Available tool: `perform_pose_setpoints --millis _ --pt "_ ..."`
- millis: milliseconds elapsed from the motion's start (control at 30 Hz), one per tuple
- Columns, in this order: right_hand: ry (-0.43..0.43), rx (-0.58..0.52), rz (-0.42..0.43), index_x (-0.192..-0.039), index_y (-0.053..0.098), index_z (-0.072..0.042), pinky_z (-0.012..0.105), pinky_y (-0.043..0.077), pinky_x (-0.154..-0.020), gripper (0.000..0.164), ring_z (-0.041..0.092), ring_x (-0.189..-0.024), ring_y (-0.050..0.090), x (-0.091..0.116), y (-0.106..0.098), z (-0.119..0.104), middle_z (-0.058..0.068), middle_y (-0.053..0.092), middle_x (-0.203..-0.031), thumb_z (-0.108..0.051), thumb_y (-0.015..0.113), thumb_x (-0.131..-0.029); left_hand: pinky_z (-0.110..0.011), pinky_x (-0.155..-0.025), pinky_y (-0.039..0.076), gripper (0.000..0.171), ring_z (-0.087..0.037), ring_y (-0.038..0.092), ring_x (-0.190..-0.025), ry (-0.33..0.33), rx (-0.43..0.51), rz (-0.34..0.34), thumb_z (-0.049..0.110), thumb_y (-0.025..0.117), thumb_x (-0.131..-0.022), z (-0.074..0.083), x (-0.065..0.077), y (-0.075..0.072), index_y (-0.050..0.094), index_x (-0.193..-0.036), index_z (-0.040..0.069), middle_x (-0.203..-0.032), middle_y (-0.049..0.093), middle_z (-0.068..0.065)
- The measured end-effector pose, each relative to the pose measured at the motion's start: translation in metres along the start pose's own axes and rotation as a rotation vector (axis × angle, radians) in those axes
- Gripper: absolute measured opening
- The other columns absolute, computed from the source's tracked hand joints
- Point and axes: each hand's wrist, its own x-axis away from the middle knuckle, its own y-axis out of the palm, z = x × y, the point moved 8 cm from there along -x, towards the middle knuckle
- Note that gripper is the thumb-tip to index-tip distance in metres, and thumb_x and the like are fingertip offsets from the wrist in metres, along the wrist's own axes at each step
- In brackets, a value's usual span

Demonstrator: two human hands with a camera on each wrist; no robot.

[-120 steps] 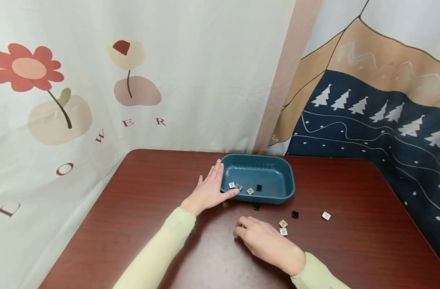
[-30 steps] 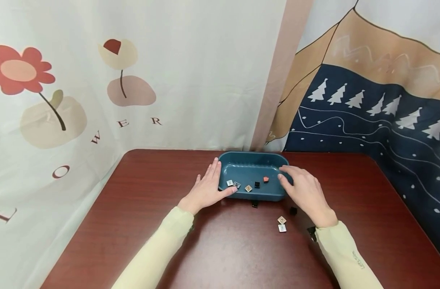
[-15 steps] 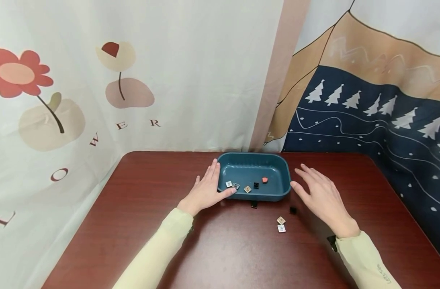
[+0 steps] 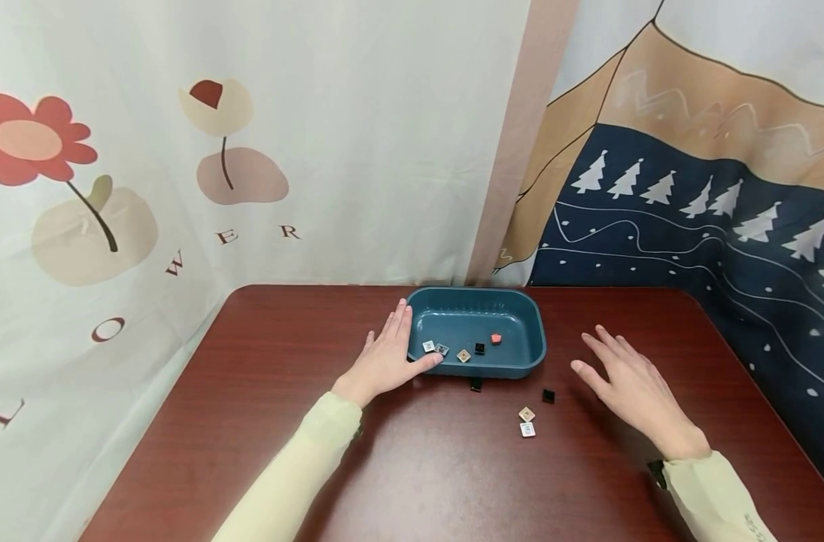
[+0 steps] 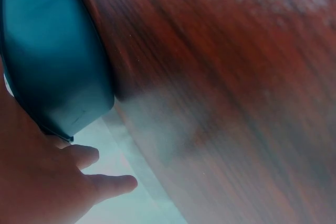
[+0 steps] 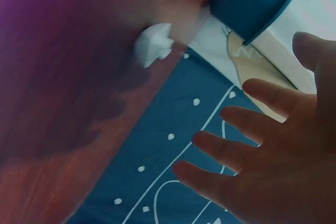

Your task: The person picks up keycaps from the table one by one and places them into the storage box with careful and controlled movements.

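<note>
A teal plastic tray point(image 4: 475, 370) stands near the table's back edge. My left hand point(image 4: 383, 363) rests against its left end with straight fingers, the thumb over the front rim. Inside lie several small square pieces in a loose row: a white piece point(image 4: 428, 346), a clear grey piece point(image 4: 442, 349), a beige piece point(image 4: 463, 356), a black piece point(image 4: 479, 348) and a coral piece point(image 4: 496, 339). To the right of the tray, my right hand point(image 4: 631, 388) hangs over the table, fingers spread and nothing held. The right wrist view shows a white piece point(image 6: 155, 45) on the tabletop near it.
On the brown table point(image 4: 412, 474) lie a black piece point(image 4: 548, 396), a beige piece point(image 4: 527, 415) and a white piece point(image 4: 527, 430). Another black piece point(image 4: 476, 385) sits at the tray's front wall. Printed curtains point(image 4: 357, 150) border the table behind and at the sides.
My right hand has gone from low over the table to the tray's right rim, then away to the right. The coral piece now lies in the tray. My left hand has stayed at the tray.
</note>
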Motion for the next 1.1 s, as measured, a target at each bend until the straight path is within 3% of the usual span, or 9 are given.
perform_pose_setpoints --millis 233,567,867,1100 --pt "-0.014 0.026 -0.054 -0.152 0.048 0.001 0.073 0.038 -0.102 0.07 0.058 -0.136 0.043 0.008 0.009 0.009 0.034 0.039 -0.156 -0.043 0.067 -0.1 -0.068 -0.119 0.018 0.116 -0.03 0.01 -0.159 -0.003 -0.007 -0.009 0.08 0.052 -0.091 -0.001 0.001 0.001 0.003 -0.166 0.007 -0.174 -0.006 -0.005" --pt "-0.085 0.062 -0.039 -0.128 0.07 -0.003 0.063 0.054 -0.085 0.042 0.043 -0.112 0.063 0.018 0.015 0.005 0.022 0.064 -0.127 -0.019 0.079 -0.091 -0.068 -0.119 0.017 0.115 -0.03 0.01 -0.159 -0.01 -0.009 -0.016 0.079 0.052 -0.092 0.0 0.002 0.001 0.002 -0.166 0.007 -0.174 -0.006 -0.004" --pt "-0.112 0.066 -0.031 -0.114 0.075 -0.007 0.052 0.056 -0.072 0.028 0.026 -0.091 0.066 0.021 0.016 0.007 0.011 0.067 -0.111 -0.01 0.082 -0.087 -0.067 -0.119 0.017 0.114 -0.031 0.012 -0.159 -0.009 -0.017 -0.019 0.077 0.052 -0.092 0.001 0.002 0.0 0.003 -0.166 0.006 -0.174 -0.006 -0.005" --pt "-0.109 0.068 -0.039 -0.107 0.075 -0.01 0.047 0.055 -0.068 0.023 0.023 -0.086 0.065 0.023 0.018 0.009 0.006 0.067 -0.104 -0.006 0.082 -0.085 -0.068 -0.119 0.018 0.114 -0.032 0.012 -0.159 -0.013 -0.01 -0.011 0.076 0.054 -0.092 0.001 0.002 0.0 0.003 -0.166 0.006 -0.174 -0.005 -0.005"
